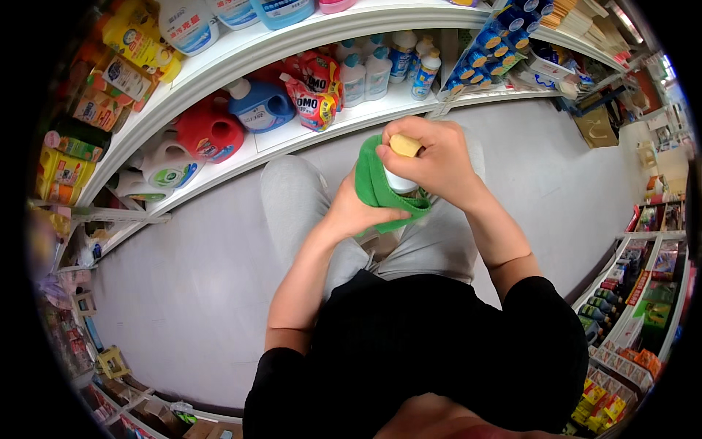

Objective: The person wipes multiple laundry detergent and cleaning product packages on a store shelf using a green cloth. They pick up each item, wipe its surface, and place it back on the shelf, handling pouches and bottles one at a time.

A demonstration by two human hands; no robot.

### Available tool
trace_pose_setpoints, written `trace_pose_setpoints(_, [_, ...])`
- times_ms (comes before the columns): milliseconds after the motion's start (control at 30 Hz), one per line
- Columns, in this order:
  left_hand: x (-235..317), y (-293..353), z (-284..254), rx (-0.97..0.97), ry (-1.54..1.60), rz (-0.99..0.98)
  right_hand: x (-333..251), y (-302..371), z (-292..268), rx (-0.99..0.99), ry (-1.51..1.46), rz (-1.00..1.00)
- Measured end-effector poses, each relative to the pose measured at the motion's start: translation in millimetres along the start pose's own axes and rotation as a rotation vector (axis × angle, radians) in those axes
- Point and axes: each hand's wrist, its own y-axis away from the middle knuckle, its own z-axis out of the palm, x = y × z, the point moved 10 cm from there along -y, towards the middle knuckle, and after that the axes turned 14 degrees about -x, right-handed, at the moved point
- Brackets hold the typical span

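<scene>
Above my lap, my right hand (439,157) grips a white bottle (399,181) near its pale yellow cap (405,145), which pokes out between thumb and fingers. Wrapped round the bottle's far and left sides is a green cloth (374,184). My left hand (357,205) is closed on this cloth from the left and below, with the thumb lying across its lower edge. Most of the bottle's body is hidden by the cloth and my hands.
Ahead, a white shelf (252,148) curves across, bearing a blue jug (261,107), a red jug (208,130), red detergent pouches (313,91) and white bottles (377,73). A cardboard box (598,129) stands at the far right. Stocked shelves (621,293) line the right side. Grey floor (183,293) surrounds me.
</scene>
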Motion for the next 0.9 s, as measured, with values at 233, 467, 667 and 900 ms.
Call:
trace_pose_setpoints(233, [7,31,-14,0.364,0.253,0.254,6,14,7,0.11,-0.336,-0.131])
trace_pose_setpoints(467, [27,65,-48,0.599,0.407,0.452,55,83,81,0.053,-0.174,-0.117])
trace_pose_setpoints(667, [27,81,-61,0.514,0.446,0.407,87,87,102,-0.234,-0.735,0.142])
trace_pose_setpoints(900, [48,83,-80,0.36,0.437,0.33,82,123,152,-0.779,-1.5,0.245])
